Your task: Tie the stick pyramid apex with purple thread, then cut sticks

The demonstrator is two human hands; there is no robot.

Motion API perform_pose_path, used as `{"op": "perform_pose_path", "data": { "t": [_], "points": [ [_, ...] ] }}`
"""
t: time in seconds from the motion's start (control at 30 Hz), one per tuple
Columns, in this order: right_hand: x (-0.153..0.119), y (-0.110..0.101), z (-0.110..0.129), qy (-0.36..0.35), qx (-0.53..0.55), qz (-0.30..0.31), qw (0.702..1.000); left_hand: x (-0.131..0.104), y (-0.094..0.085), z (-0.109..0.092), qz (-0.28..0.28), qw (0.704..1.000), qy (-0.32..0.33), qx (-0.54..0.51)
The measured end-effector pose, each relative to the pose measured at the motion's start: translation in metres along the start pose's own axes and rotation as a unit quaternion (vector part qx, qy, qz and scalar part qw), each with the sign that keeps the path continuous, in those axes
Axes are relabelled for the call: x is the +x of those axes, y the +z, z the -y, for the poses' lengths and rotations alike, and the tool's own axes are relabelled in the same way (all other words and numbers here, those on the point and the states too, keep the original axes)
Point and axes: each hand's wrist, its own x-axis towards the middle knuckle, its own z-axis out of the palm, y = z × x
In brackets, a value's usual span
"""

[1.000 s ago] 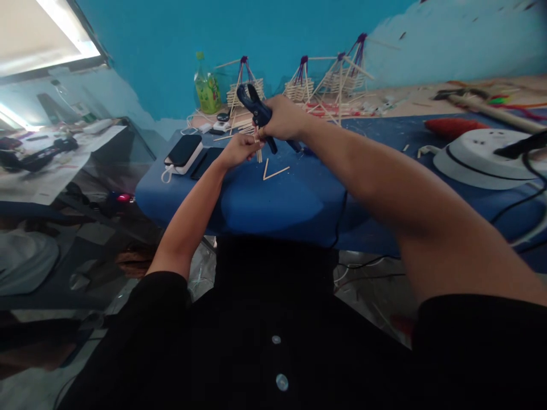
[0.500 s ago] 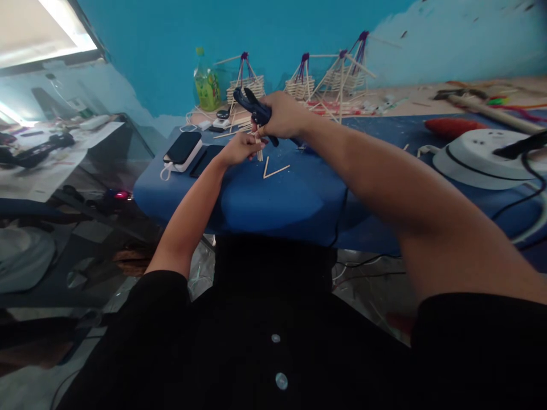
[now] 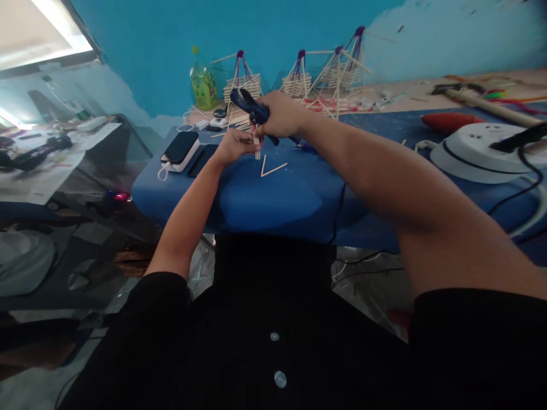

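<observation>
My left hand (image 3: pixel 236 144) is closed, its fingertips pinching a few short, pale wooden sticks (image 3: pixel 257 149) that stand nearly upright. Just beyond it and to the right, my right hand (image 3: pixel 280 114) is wrapped round a dark blue hand tool (image 3: pixel 256 111) with a forked upper end. The tool lies across the top of the sticks, and its exact kind is unclear. Both hands nearly touch. Two thin sticks (image 3: pixel 273 169) form a V on the blue table cover (image 3: pixel 269 202), nearer to me. More loose sticks (image 3: pixel 240 122) lie behind my hands.
Stick frames (image 3: pixel 297 85) with purple tops stand along the wall beside a green-labelled bottle (image 3: pixel 204 88). A phone on a white power bank (image 3: pixel 180 151) lies left. At right are a white round power strip (image 3: pixel 478 154), a red pointed object (image 3: pixel 450 122) and cables.
The view has shifted slightly. My hands keep nearly the same hold on the sticks and the dark blue tool, and the left fingers have moved a little around the sticks.
</observation>
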Motion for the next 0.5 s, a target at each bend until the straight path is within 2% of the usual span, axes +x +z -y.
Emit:
{"op": "perform_pose_path", "data": {
  "t": [0.07,0.17,0.3,0.4,0.43,0.5],
  "points": [
    [0.001,-0.001,-0.001,-0.006,-0.013,-0.002,1.0,-0.003,0.003,-0.003,0.022,0.999,-0.022,0.01],
    [0.003,-0.003,-0.006,-0.031,-0.025,-0.004,0.999,-0.004,0.006,-0.005,0.011,0.999,-0.034,0.004],
    [0.004,-0.008,-0.009,-0.032,0.057,-0.005,0.998,-0.002,0.008,-0.004,0.004,1.0,-0.027,-0.003],
    [0.0,-0.019,-0.002,0.004,0.102,-0.027,0.994,-0.001,0.008,-0.003,0.003,1.0,-0.027,0.0],
    [-0.001,-0.024,0.002,0.025,0.089,-0.038,0.995,0.0,0.007,-0.002,0.001,1.0,-0.026,0.002],
    [-0.004,-0.034,0.011,0.068,-0.019,-0.051,0.996,0.002,0.006,-0.002,-0.009,1.0,-0.022,0.007]
  ]
}}
